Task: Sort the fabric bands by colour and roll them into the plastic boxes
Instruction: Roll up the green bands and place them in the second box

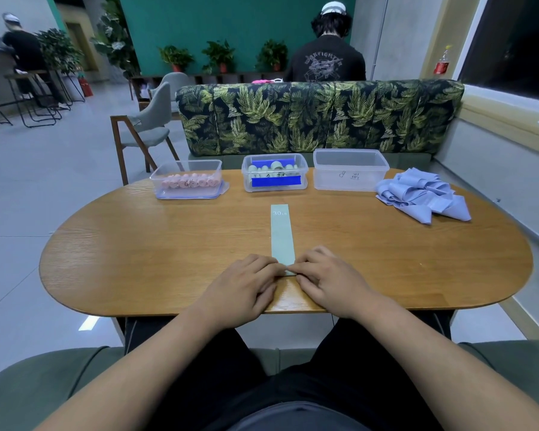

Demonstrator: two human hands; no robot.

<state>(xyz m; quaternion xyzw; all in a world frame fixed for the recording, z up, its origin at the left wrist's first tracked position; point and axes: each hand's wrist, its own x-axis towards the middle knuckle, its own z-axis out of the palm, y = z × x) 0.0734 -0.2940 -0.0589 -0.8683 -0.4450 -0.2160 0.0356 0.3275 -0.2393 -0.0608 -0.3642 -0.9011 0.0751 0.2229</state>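
Between the two grips, close to the near edge of the desk (137,253), lies one end of a pale green band (282,234). It is a flat, smooth, straight strip running away from them over the wood-grained oval top. The left grip (246,286) and right grip (327,281) both pinch that end with curled fingertips. At the strip's far end, pale print reads "30", followed by letters too small to read. Beyond it stand three clear plastic boxes. Ahead and left of the grips is the pink-roll box (187,181). Straight ahead is the pale-roll box (274,177), which has a blue tape strip. Ahead and right is the marked box (350,171), its handwriting illegible. Farther right is a crumpled heap of blue bands (423,195).
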